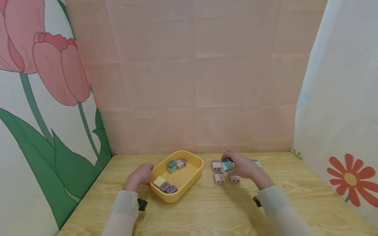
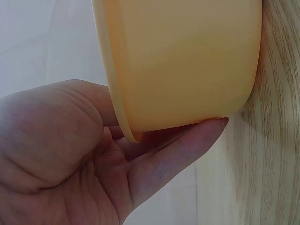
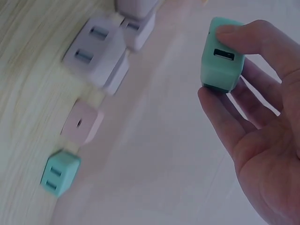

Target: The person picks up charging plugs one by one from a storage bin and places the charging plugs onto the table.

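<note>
A: Left side first.

B: Left hand (image 1: 141, 174), lower left of the head frame. Pinches the yellow tray (image 1: 184, 177) by its left rim, fingers against the outer wall; thumb tip hidden. Tray left of centre, on the table (image 1: 206, 213).

A: Right?

B: Right hand (image 1: 243, 166), right of centre. Grips the teal charger (image 3: 222, 61) between thumb and fingers (one port shows beside the thumb). Charger sits upper right in the right wrist view.

A: Likeliest trouble, to your mind?

B: A slip. Casing looks smooth, hold is mostly fingertips; a loose pinch or a quick turn could drop it among the pink chargers (image 1: 219, 178).

A: Anything else at that end?

B: Crowding. Trailing fingers might nudge those, or the second teal charger (image 3: 60, 172), lower left in the wrist view.

A: And the tray?

B: Held from one edge only. A tug on the rim could tip it, sliding the green charger (image 1: 172, 166) into the purple chargers (image 1: 171, 189) at the near end. Prongs point up there; fingers reaching in carelessly could catch them. Whether it tilts slightly already, I can't tell.
</note>
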The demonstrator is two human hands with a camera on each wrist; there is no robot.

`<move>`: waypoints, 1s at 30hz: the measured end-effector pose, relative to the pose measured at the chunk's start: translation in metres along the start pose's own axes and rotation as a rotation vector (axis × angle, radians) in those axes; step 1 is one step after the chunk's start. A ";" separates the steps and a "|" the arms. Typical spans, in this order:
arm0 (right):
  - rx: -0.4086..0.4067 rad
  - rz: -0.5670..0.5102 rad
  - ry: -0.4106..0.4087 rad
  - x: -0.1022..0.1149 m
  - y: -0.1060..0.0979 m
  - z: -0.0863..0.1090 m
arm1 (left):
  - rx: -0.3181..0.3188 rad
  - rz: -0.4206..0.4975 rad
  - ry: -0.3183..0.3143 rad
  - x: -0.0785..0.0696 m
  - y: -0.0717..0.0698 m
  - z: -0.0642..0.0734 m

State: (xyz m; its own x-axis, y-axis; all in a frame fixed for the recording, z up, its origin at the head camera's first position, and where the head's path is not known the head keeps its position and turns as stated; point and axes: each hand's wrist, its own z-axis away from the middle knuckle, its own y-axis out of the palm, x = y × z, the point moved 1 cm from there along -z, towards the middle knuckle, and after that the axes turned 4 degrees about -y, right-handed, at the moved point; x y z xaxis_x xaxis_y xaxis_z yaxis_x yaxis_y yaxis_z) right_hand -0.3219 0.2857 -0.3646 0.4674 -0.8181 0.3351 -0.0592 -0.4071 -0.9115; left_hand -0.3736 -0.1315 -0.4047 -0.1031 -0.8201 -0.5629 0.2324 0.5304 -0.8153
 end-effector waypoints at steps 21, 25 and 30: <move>0.002 0.012 0.006 -0.052 -0.014 0.025 | 0.011 0.022 -0.034 0.006 0.000 -0.004; -0.006 0.008 0.007 -0.059 -0.014 0.026 | 0.000 0.009 -0.019 0.007 -0.001 -0.006; -0.005 0.027 0.000 -0.068 -0.013 0.025 | -0.003 -0.013 -0.008 0.007 -0.002 -0.006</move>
State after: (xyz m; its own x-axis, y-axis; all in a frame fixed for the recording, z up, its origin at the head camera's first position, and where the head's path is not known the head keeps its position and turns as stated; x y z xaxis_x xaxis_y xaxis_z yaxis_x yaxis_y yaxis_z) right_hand -0.3310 0.3571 -0.3813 0.4658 -0.8286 0.3105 -0.0759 -0.3870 -0.9190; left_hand -0.3810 -0.1374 -0.4080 -0.0986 -0.8286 -0.5511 0.2284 0.5202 -0.8229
